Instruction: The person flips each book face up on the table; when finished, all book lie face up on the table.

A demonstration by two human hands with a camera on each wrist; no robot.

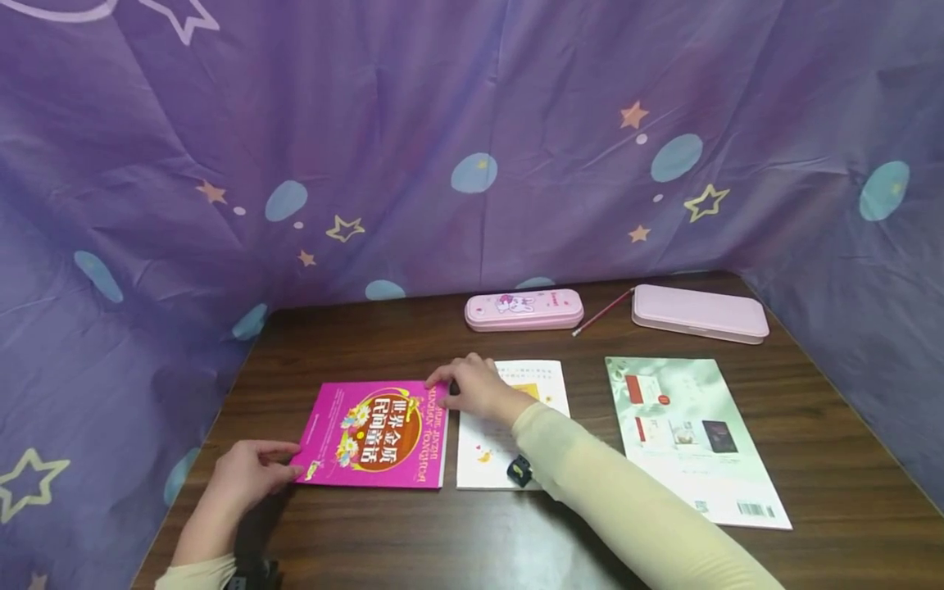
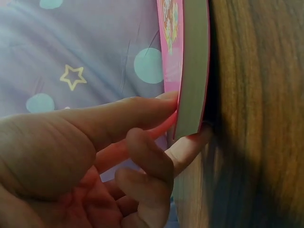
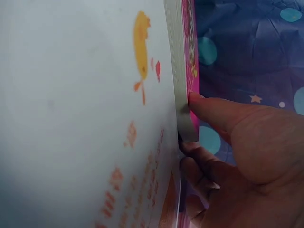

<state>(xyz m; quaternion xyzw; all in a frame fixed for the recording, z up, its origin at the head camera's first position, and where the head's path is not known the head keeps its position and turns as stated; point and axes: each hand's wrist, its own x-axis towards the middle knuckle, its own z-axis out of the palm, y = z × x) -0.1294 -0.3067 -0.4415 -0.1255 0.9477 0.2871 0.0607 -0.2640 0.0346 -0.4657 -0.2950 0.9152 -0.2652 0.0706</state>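
A thick magenta storybook (image 1: 324, 430) with Chinese lettering and flowers on its cover lies on the left of the table. My left hand (image 1: 242, 475) pinches its near left corner. In the left wrist view the thumb is on the cover of the book (image 2: 194, 66) and a finger is under its edge. At the far right corner, my right hand (image 1: 478, 388) grips the same book, thumb on the cover (image 3: 191, 57) and fingers below. Directly right of it lies a white book (image 1: 483, 447) with small orange drawings, partly hidden beneath my right hand and forearm.
A pale green and white book (image 1: 664, 442) lies on the right of the dark wooden table (image 1: 354, 541). Along the back are a pink pencil case (image 1: 527, 313) with a cartoon figure, a red pencil (image 1: 606, 311) and a plain pink case (image 1: 701, 313). Purple cloth (image 1: 413, 98) hangs behind.
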